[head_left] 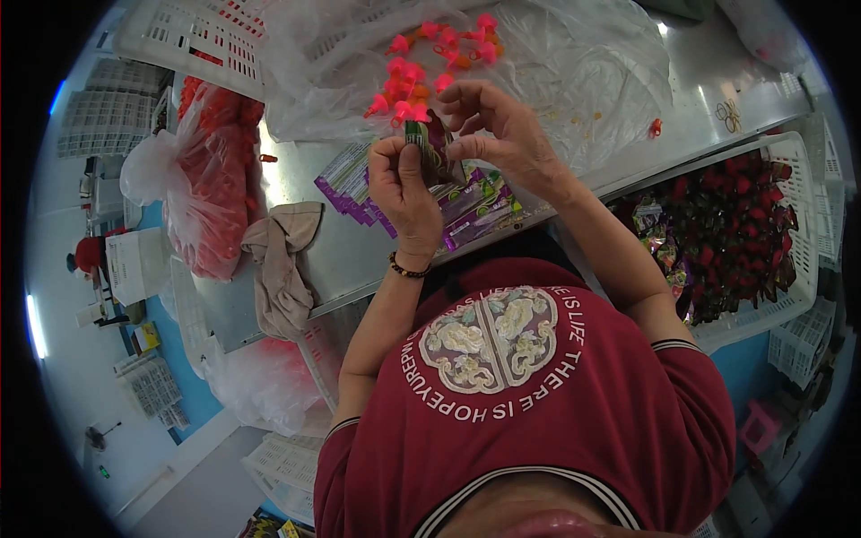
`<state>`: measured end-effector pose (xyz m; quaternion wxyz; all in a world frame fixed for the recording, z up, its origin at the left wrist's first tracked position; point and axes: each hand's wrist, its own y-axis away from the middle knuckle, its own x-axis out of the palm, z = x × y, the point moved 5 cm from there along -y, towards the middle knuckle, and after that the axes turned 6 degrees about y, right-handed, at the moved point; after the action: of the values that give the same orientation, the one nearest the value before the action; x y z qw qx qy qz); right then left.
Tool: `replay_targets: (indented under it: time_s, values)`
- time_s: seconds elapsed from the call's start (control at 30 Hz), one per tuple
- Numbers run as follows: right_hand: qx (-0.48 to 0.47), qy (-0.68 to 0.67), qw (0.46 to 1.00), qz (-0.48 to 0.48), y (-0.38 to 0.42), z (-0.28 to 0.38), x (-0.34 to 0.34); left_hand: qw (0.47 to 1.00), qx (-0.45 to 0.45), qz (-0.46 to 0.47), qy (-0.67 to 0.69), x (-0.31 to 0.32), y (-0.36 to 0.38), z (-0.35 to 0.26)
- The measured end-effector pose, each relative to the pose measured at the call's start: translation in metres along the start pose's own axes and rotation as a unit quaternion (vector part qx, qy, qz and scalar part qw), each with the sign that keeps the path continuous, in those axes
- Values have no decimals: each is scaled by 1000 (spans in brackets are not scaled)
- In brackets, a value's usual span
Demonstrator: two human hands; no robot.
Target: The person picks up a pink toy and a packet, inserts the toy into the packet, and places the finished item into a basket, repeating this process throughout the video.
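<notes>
1. Nearest the viewer: the wearer's maroon shirt (574, 403), with a round embroidered badge ringed by white lettering.
2. Left hand (408, 193), a beaded bracelet (410, 266) at its wrist. Thumb and fingers are closed narrowly on the packet (437, 154), which is held above the table (345, 260).
3. Right hand (507, 134), at the packet's other side. The fingers are bent and parted, the thumb extended towards the packet's edge; whether it touches cannot be told.
4. Purple and green packs (471, 211), overlapping flat on the table beneath and around the hands.
5. Cloth (282, 260), beige and crumpled, draped over the table's edge to the left of the packs.
6. White crate (794, 300), on the right, holding many glossy dark-red items (740, 233); several colourful wrappers (659, 233) lie at its left side.
7. Clear plastic sheet (592, 72), wrinkled, spread over the table beyond the hands. Upon it, bright pink and orange pieces (408, 81) form a loose cluster, the closest of them just beside the top of the packet.
8. Small red piece (656, 128) and, farther right, thin tan loops (728, 116) on the metal surface.
9. Clear bag (206, 197) of red pieces, at the left, below a perforated white basket (193, 40).
10. Farthest: stacked crates (108, 117) at the far left.
</notes>
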<state>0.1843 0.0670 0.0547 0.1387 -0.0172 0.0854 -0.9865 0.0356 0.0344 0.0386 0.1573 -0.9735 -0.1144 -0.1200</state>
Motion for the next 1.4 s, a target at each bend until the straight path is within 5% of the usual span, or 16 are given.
replay_targets:
  time_s: [0.2,0.3,0.63,0.8,1.0,1.2,1.4]
  values:
    - [-214,209,954,-13,3,27,-3,1000,-17,10,8,-4,-1,9]
    - [-238,278,931,17,1,31,-4,999,5,32,-42,-3,-2,5]
    - [-226,356,901,98,-2,30,-8,991,41,61,-110,2,-1,5]
    - [-123,302,937,124,-10,18,-22,994,-3,49,-100,-6,-4,11]
    - [-127,299,940,108,-13,17,-15,983,12,43,-177,-9,-8,7]
    - [-148,321,933,72,-15,13,-18,987,-126,92,31,8,-5,10]
    - [-137,371,914,86,-5,8,-8,975,-180,108,73,3,-1,25]
